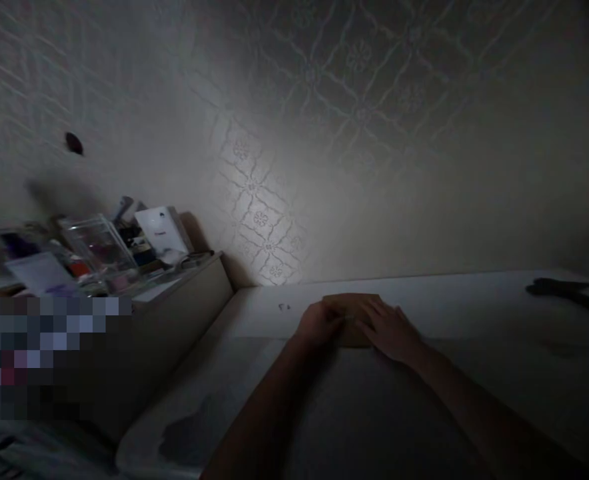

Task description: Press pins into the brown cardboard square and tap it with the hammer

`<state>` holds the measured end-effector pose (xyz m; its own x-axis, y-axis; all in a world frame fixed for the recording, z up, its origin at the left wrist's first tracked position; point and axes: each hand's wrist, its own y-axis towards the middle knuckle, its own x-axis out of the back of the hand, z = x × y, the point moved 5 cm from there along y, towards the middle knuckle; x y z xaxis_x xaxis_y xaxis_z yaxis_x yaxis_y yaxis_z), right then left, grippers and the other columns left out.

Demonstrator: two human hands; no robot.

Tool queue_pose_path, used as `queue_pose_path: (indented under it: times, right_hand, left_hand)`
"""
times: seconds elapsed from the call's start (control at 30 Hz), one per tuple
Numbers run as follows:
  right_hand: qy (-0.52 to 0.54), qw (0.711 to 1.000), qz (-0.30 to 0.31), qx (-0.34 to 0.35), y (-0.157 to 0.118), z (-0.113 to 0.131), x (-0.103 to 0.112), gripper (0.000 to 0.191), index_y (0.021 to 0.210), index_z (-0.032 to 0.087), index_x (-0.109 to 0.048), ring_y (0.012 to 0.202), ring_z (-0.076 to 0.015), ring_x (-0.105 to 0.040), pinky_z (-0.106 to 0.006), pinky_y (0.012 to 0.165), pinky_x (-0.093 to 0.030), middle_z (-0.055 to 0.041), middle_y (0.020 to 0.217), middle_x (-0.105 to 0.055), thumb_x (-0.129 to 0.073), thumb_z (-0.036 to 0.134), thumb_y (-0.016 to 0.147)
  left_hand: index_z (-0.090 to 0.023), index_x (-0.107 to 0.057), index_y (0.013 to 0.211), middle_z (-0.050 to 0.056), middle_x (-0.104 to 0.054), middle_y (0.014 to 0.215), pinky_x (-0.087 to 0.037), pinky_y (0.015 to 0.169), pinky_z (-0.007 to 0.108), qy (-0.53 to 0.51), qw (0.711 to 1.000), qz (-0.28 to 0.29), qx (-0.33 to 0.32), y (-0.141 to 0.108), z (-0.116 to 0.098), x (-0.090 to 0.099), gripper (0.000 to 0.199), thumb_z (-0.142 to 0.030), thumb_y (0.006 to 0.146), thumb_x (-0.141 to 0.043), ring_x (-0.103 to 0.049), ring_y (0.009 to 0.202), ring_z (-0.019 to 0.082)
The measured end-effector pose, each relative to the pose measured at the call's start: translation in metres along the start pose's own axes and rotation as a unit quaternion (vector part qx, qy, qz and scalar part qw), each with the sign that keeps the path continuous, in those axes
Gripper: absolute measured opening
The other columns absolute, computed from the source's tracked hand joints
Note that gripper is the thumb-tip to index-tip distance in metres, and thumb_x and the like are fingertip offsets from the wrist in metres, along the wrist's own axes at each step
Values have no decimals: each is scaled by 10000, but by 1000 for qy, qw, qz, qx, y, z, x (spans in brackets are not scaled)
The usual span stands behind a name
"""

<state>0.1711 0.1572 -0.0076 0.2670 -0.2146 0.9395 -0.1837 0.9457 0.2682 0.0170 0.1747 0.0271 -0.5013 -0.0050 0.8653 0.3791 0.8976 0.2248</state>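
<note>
A flat brown paper piece (pixel 352 339), which looks like an envelope or folded kraft paper, lies on the white surface in front of me. My left hand (pixel 318 323) is closed around its left side, the thumb on top pointing inward. On the right side, my right hand (pixel 388 331) grips the same paper, fingers over its upper face and thumb toward the middle. A thin pale line shows between the two thumbs; the dim light hides what it is. Both hands cover much of the paper.
Left of me, a cabinet top (pixel 174 288) carries a clear plastic organizer (pixel 99 247), a white box (pixel 158 230) and small clutter. A dark long object (pixel 569 291) lies at the far right. The patterned wall (pixel 374 167) rises behind the white surface (pixel 254 313).
</note>
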Motion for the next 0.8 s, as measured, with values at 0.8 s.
queue_pose_path:
  times: [0.8]
  right_hand:
    - [-4, 1000, 11, 10, 2, -1, -3, 547, 1310, 145, -453, 1314, -283, -306, -523, 1034, -248, -151, 1412, -380, -294, 456, 889]
  left_hand:
    - [-149, -678, 792, 44, -678, 781, -414, 624, 217, 9, 1000, -2, 14, -2, -6, 2, 192, -305, 797, -568, -595, 697, 147]
